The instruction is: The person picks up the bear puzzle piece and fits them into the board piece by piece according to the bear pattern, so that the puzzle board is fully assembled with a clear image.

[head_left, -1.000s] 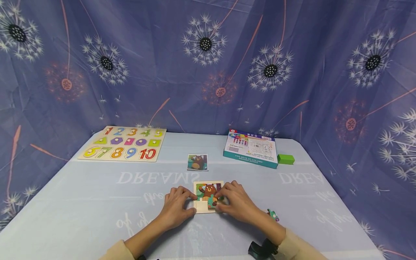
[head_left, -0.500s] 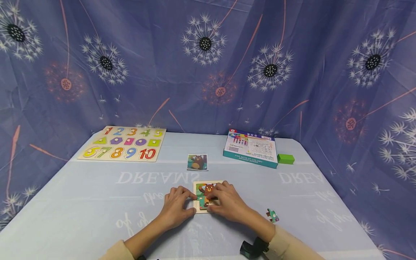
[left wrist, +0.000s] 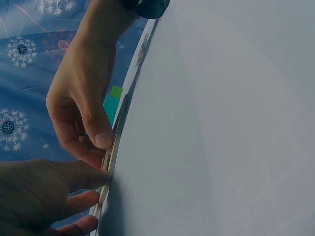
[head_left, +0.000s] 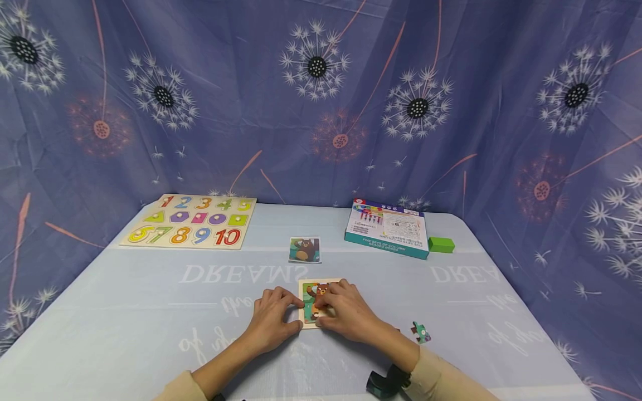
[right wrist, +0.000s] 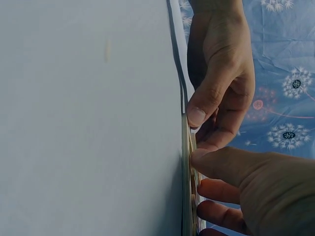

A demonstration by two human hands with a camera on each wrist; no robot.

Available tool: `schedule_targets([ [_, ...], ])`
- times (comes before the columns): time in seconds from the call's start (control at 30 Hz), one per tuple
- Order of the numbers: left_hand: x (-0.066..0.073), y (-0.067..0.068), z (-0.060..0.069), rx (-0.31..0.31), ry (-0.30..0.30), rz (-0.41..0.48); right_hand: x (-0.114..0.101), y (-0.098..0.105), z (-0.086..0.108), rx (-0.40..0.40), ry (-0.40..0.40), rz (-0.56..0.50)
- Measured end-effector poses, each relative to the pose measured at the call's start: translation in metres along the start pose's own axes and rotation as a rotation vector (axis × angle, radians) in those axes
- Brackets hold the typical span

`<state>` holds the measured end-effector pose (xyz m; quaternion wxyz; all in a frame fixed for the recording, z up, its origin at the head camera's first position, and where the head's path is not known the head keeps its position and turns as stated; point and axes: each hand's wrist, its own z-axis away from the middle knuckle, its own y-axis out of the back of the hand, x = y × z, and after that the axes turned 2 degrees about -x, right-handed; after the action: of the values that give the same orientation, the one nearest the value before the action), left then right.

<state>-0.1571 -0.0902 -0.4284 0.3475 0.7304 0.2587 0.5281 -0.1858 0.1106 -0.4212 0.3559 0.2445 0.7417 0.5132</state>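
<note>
In the head view a small wooden jigsaw board (head_left: 321,280) with a bear picture lies flat before me. My left hand (head_left: 273,316) holds its left edge, thumb at the near corner and forefinger farther up. Over the board's right part my right hand (head_left: 350,313) has thumb and fingertips on a green-and-brown jigsaw piece (head_left: 311,314) at the lower left of the picture. The right hand hides the rest of the lower row. Seen edge-on in the left wrist view, the board (left wrist: 112,156) lies between both hands.
A loose jigsaw piece (head_left: 421,332) lies beyond my right forearm. Farther back are a bear picture card (head_left: 304,250), a number peg board (head_left: 188,223), a teal-sided box (head_left: 386,228) and a green block (head_left: 441,245). A dandelion-print curtain (head_left: 241,100) hangs behind the table.
My right hand has moved left across the board with the jigsaw piece, which now sits in the lower-left part of the picture. The left hand has stayed at the board's edge.
</note>
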Motion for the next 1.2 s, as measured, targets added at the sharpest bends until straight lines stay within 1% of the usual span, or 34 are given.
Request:
schedule_targets([
  [0.33,0.0002,-0.0003,0.0002,-0.001,0.004,0.0,-0.001,-0.0011,-0.0005,0.0,0.001,-0.002],
  [0.73,0.0006,0.0,0.0001,0.0,0.003,0.008,-0.001,-0.0016,-0.0012,-0.02,-0.006,0.016],
  [1.2,0.0018,-0.0013,0.0003,0.008,0.011,0.035,-0.0002,-0.0019,-0.0004,-0.011,0.005,-0.011],
])
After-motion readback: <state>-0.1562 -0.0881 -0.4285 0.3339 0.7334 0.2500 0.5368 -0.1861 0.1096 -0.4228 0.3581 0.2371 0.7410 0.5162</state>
